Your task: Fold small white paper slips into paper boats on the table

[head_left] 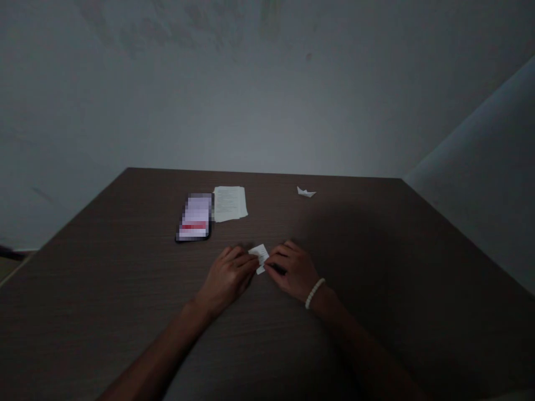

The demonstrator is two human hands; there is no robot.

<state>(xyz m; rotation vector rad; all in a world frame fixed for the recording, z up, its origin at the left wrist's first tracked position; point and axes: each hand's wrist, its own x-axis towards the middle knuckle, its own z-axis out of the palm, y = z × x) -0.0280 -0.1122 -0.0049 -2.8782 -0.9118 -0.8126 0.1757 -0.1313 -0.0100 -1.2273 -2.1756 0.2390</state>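
A small piece of white printed paper (259, 252) lies between my two hands near the middle of the table. My left hand (229, 274) has its fingers closed on the paper's left side. From the right, my right hand (295, 271) pinches the paper's other edge with thumb and fingers; a pale beaded bracelet (314, 293) is round that wrist. My fingertips hide part of the paper, and its exact folds are too small to tell.
A phone (195, 217) with a blurred screen lies left of centre on the dark wooden table (125, 267). Beside it is a stack of printed paper sheets (228, 204). A small folded paper boat (306, 192) stands at the back right, before a grey wall.
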